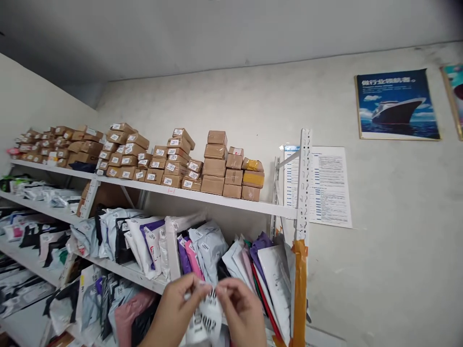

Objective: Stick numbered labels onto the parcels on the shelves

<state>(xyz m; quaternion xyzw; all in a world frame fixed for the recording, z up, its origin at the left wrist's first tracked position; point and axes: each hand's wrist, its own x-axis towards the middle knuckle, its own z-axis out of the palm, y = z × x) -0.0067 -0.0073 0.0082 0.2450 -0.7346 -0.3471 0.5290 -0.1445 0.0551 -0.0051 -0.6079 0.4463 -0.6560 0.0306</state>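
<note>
Both hands are low at the bottom edge of the head view, pinching the same thing: a strip of small white paper labels w/ black printed numbers (208,313). The left hand (177,311) holds the strip's upper left corner between thumb and fingers, a narrow closed grip on the paper. The right hand (242,308) pinches the top right edge the same way, fingertips (226,291) nearly meeting the left ones. The strip hangs down between and below both grips, curling a bit.

Just behind and above the grips sit upright soft plastic mailer bags in white, grey, pink and purple (202,250), packed tight on a white metal shelf (224,200). Above that, well apart from the hands, stacked brown cardboard boxes w/ white stickers (173,161).

Risks, as judged from here:
- The paper is thin and held by 2 pinches close together, so pulling apart unevenly could tear a label or rip across a number.
- If the labels are adhesive, the hanging end could fold and stick to itself or to a mailer behind.
- The strip sits at the frame's lower edge, partly cut off, so misreading a number looks easy.
- The mailers lean loosely to the right of the grips; a knock could tip them off the shelf.
</note>
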